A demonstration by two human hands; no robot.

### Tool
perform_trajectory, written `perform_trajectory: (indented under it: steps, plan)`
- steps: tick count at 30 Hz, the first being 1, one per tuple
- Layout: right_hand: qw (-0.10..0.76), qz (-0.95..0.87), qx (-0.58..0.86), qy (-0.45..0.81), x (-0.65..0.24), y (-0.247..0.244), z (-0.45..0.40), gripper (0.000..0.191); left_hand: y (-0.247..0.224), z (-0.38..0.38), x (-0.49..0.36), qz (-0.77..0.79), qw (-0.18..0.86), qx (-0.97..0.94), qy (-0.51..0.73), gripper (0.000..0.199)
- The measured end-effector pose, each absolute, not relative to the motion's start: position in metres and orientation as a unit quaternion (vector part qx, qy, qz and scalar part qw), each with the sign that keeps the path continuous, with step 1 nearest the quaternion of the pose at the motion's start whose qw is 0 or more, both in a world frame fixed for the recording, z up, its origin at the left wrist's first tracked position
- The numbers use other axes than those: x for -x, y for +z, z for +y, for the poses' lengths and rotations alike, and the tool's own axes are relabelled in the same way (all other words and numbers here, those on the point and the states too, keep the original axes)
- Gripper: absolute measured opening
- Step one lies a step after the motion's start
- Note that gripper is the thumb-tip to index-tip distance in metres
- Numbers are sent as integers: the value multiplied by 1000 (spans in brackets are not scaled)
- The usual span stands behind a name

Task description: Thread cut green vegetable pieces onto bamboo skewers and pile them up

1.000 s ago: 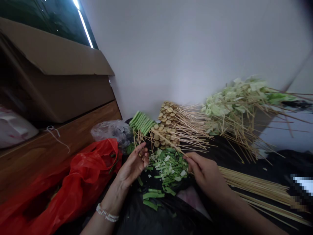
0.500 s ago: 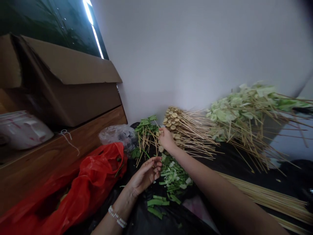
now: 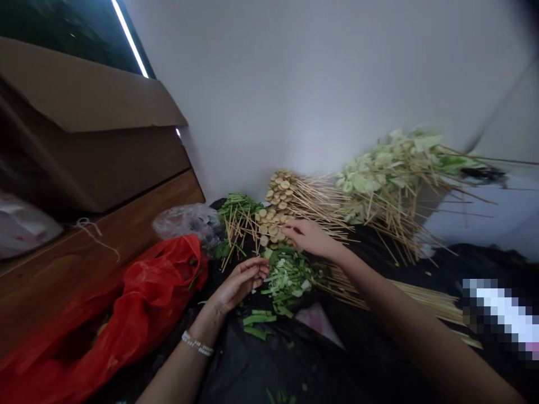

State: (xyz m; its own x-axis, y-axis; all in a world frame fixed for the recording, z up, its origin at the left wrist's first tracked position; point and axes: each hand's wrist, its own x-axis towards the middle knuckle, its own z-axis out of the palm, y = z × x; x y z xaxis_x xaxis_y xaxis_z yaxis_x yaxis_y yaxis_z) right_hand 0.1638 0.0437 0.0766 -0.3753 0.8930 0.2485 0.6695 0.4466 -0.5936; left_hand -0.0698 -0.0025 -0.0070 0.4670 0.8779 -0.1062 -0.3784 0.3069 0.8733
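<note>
My right hand reaches in from the right, its fingers pinched at the stick side of the lower pile of skewers with round pale slices. A skewer appears to be between those fingers, though they mostly cover it. Wearing a beaded bracelet, my left hand hovers palm inward, fingers loosely curled and apart, with nothing in it. Just right of its fingertips lies a heap of chopped greens. Skewers of green stalks lie beyond the left hand, beside the slices.
Skewers of pale leafy cabbage lean against the wall at the right. Bare bamboo sticks lie under my right forearm. A red plastic bag, a clear bag and a cardboard box are at the left. Black plastic covers the surface.
My right hand has moved from the left end of the slices to their stick side, uncovering the lower pile. The left hand keeps its pose. The view has shifted right.
</note>
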Motion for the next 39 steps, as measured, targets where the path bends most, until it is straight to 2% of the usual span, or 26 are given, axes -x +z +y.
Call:
perform_trajectory:
  steps: [5,7,17,22,28,34,39]
  plan:
    - [255,-788,532,174,-237,44,-10,24,-12,0,69,321,739,-442,394,29]
    - [221,-779,570,140,-253,31,-30,25,-14,1,68,325,737,-443,394,29]
    - [135,-773,617,55,-249,-12,-68,13,-15,1,65,338,709,-505,357,30]
    - [107,-782,614,10,-248,-14,-72,21,-17,0,62,345,682,-552,333,31]
    - [79,-802,589,-63,-250,4,-77,29,-1,0,54,357,635,-629,271,21]
    - [100,-806,575,-99,-232,22,-77,26,31,-9,69,402,566,-646,317,17]
    - [156,-822,538,-99,-196,16,-69,23,22,-30,62,469,435,-688,342,10]
